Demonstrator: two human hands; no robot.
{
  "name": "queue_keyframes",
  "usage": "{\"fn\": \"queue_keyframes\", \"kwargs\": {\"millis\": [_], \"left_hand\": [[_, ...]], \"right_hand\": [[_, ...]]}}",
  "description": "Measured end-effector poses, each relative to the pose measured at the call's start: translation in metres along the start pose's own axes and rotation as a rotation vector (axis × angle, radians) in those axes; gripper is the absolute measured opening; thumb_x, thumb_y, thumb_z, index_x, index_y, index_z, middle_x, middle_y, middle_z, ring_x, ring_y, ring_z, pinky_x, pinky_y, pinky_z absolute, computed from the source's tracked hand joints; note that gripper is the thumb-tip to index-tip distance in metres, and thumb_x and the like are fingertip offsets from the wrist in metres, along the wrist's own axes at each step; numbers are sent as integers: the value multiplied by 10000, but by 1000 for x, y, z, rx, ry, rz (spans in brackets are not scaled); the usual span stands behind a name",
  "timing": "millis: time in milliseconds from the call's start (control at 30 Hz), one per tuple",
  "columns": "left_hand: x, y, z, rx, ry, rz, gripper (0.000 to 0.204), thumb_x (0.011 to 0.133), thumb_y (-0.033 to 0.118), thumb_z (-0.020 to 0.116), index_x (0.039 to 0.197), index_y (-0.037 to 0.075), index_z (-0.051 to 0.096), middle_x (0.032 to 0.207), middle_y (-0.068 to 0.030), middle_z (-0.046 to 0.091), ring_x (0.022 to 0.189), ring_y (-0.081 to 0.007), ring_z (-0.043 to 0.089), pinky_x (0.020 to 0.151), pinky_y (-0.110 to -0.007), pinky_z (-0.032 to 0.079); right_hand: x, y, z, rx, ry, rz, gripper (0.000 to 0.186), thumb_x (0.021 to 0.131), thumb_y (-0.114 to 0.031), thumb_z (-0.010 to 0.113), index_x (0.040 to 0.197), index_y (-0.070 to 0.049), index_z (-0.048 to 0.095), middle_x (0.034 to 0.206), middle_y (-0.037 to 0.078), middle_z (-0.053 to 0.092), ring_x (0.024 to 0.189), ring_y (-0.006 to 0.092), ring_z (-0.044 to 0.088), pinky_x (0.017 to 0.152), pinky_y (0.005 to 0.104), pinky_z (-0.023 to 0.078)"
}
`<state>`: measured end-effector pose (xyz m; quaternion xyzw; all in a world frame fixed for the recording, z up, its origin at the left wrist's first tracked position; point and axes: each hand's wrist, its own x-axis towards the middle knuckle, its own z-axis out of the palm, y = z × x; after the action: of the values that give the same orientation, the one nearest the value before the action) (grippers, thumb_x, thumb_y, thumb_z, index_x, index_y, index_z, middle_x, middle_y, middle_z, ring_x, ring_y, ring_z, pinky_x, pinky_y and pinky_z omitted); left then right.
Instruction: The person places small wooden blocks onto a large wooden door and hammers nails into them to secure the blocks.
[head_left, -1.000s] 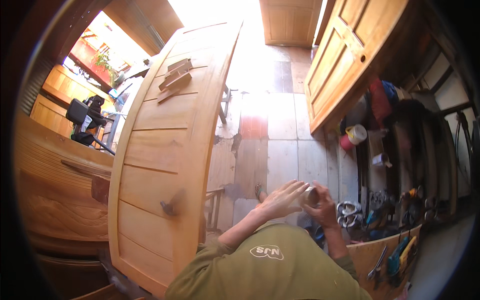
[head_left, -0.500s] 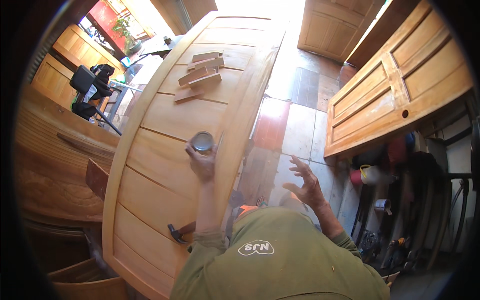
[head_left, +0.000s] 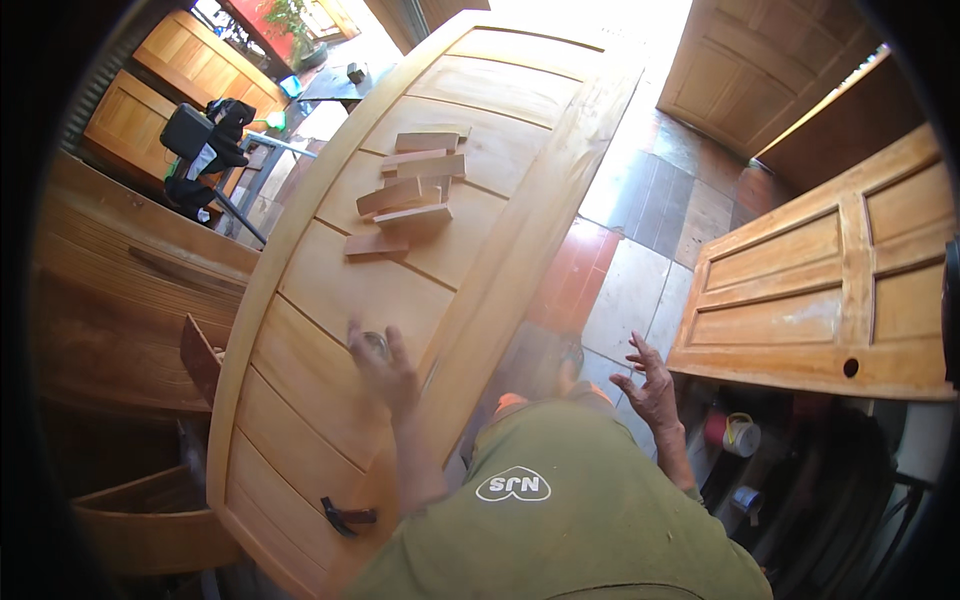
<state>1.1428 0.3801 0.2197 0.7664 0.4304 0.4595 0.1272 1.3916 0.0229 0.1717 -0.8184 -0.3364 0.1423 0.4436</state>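
Observation:
A large pale wooden door (head_left: 400, 330) with grooved panels lies flat in front of me. Over its middle, my left hand (head_left: 387, 375) has its fingers curled round a small round metal tin (head_left: 376, 344); motion blurs both, and whether the tin touches the wood is unclear. My right hand (head_left: 655, 388) hangs in the air to the right of the door, fingers apart and nothing in it. Farther up the door lie several small wooden blocks (head_left: 415, 217), some stacked. A claw hammer (head_left: 347, 516) rests on the near end, below my left forearm.
At right, a panelled door (head_left: 810, 290) lies raised above the floor, with a white bucket (head_left: 741, 436) beneath its near edge. Another door (head_left: 765, 70) stands at the back right. Curved wooden pieces (head_left: 130, 300) and a black bag (head_left: 222, 130) are at left.
My left hand has moved slightly left and nearer to me with the tin, which shows less of its round face. The right hand has shifted right and nearer. The view has turned.

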Motion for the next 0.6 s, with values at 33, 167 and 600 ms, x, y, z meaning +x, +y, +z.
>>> {"fn": "queue_keyframes", "kwargs": {"millis": [33,167,600], "left_hand": [[11,12,20,-4,-72,-13,533,1042,183,676,1479,-67,502,1491,-261,573,1406,-404,549,1190,-486,425],[69,59,124,-45,-263,76,480,997,116,692,1458,30,588,1468,-193,621,1375,-396,574,1175,-468,449],[185,33,305,469,-453,194,531,1013,286,670,1522,163,585,1487,-155,632,1430,-388,534,1210,-575,381]], "right_hand": [[21,4,-9,8,-12,-4,901,844,-353,904,1599,-121,470,1413,180,653,1126,305,726,910,425,609],[103,6,-40,-20,-52,-80,888,825,-301,917,1582,-115,492,1425,193,645,1124,330,729,909,420,614],[266,24,-47,-14,-118,-130,844,813,-230,923,1557,-128,536,1399,182,669,1070,291,744,897,420,603]]}}
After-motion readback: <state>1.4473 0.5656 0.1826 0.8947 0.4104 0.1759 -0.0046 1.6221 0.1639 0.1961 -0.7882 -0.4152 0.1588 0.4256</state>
